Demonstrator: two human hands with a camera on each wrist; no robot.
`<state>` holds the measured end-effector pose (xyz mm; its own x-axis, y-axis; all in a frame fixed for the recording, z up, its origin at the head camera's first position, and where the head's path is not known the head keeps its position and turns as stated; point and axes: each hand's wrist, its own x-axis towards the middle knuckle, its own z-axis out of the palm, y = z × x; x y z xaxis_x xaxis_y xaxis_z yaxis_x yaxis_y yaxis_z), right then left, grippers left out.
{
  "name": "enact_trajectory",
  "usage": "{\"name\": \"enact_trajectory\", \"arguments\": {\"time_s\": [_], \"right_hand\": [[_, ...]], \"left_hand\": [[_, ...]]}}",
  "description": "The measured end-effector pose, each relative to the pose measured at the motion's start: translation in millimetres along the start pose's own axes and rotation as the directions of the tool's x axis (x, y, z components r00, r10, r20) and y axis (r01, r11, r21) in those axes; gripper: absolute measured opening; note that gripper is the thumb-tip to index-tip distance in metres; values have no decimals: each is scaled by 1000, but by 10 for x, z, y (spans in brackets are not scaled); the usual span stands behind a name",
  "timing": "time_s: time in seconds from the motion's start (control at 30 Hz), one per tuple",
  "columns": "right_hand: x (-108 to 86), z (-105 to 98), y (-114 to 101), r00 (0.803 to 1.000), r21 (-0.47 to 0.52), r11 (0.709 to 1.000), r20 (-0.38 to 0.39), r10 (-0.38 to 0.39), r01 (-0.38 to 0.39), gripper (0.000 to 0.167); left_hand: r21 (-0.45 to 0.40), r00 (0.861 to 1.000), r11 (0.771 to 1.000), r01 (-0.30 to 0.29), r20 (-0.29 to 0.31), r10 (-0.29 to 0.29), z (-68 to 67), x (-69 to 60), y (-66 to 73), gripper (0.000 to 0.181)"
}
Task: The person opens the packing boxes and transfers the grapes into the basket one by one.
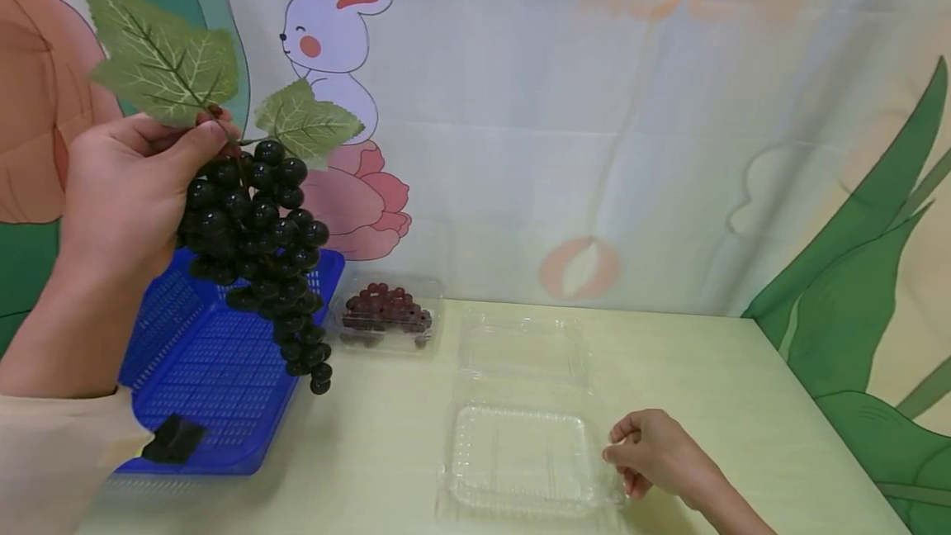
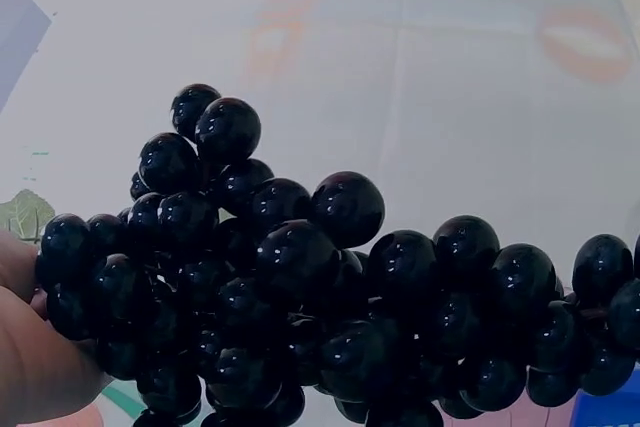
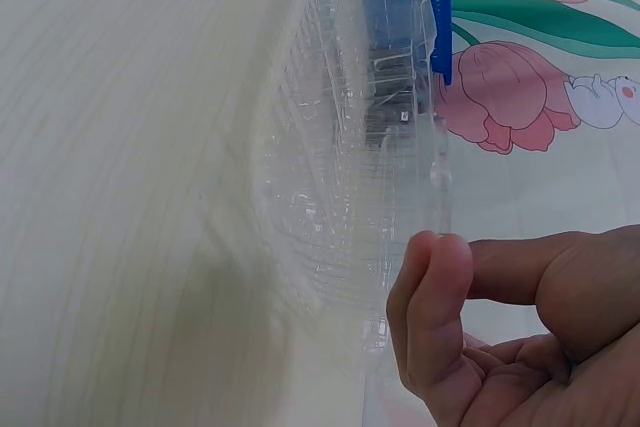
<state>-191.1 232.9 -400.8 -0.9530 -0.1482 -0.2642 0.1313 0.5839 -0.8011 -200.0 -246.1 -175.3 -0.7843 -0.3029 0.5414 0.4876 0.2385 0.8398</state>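
Note:
My left hand (image 1: 126, 188) pinches the stem of a bunch of black grapes (image 1: 260, 238) and holds it up over the blue basket (image 1: 208, 370). Two green leaves (image 1: 167, 64) spread from the top of the stem. In the left wrist view the glossy black grapes (image 2: 300, 287) fill the lower half, with the thumb at the left edge. A clear plastic clamshell box (image 1: 523, 461) lies opened out on the table, its lid folded back toward the wall. At the box's right edge, my right hand (image 1: 661, 456) pinches the rim between thumb and fingers.
Behind the basket's right side stands a closed clear box (image 1: 386, 316) with dark red grapes in it. The pale yellow table (image 1: 698, 370) meets a printed cloth (image 1: 505, 147) at the back. A black patch (image 1: 174, 438) sits at the left sleeve's cuff.

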Motion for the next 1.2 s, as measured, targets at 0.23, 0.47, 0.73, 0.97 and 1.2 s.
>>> {"name": "enact_trajectory", "arguments": {"time_s": [0.23, 0.47, 0.73, 0.97, 1.2], "right_hand": [[10, 7, -9, 999, -28, 998, -28, 47, -48, 11], [14, 16, -6, 998, -28, 998, -29, 61, -62, 10], [6, -13, 10, 1000, -5, 1000, -4, 19, -19, 10], [-12, -14, 39, 1000, 14, 1000, 5, 22, -22, 10], [-12, -41, 37, 1000, 4, 1000, 8, 12, -12, 10]], "left_hand": [[-72, 996, 997, -7, -86, 1, -83, 34, 2, 31], [-29, 990, 999, -13, -141, 8, -192, 73, -17, 38], [-185, 990, 981, -54, -141, 28, -319, 142, -96, 17], [-166, 992, 985, -43, -122, 22, -463, 189, -214, 21], [-230, 996, 972, -42, -89, 22, -646, 212, -337, 22]]}}
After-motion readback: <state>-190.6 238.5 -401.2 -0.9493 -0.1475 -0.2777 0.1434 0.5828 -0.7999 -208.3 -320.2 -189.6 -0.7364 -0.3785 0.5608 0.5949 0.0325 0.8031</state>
